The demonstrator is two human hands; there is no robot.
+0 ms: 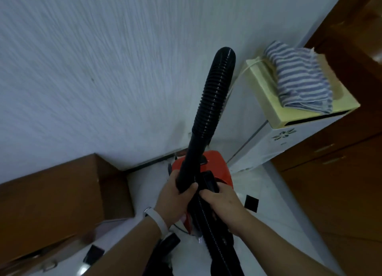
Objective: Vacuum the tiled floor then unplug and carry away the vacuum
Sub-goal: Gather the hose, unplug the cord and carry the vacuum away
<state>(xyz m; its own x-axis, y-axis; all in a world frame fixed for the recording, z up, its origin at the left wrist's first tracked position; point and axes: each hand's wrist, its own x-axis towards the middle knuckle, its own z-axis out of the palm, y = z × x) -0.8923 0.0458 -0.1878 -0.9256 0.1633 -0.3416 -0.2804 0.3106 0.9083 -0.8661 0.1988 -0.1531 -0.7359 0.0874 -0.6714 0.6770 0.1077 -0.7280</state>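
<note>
Our left hand (175,197) is clenched round the hose (215,90) at its smooth black cuff, thumb over the front. From there the ribbed part runs up & away from us, ending in a rounded bend in front of the wall (82,69). White wristband (159,220) on that wrist.

Our right hand (223,201), just beside the left, has its fingers curled round the black handle (208,180) on top of the vacuum (208,164), grasping it, knuckles twd us. The vacuum's red body shows betw. our hands & the wall base, seen from above, over the tiled floor (268,189). We can't tell whether it rests on the floor or hangs from the grip. A 2nd run of black ribbed hose goes under the right hand & down to the bottom edge betw. our forearms.

The floor is pale w/ small black inset tiles (251,203), one right of the right hand, another lower left.

Left: a brown wooden cabinet (62,193) against the wall.

Right: a white cabinet (275,143) w/ a cut-out flower pattern. A pale yellow box (266,102) sits on top of it, & a blue-&-white striped cloth (299,79) lies folded on the box. Behind & right of that is a dark brown drawer unit (341,182) w/ metal pulls.

The view is motion-blurred, esp. the wall & edges.
</note>
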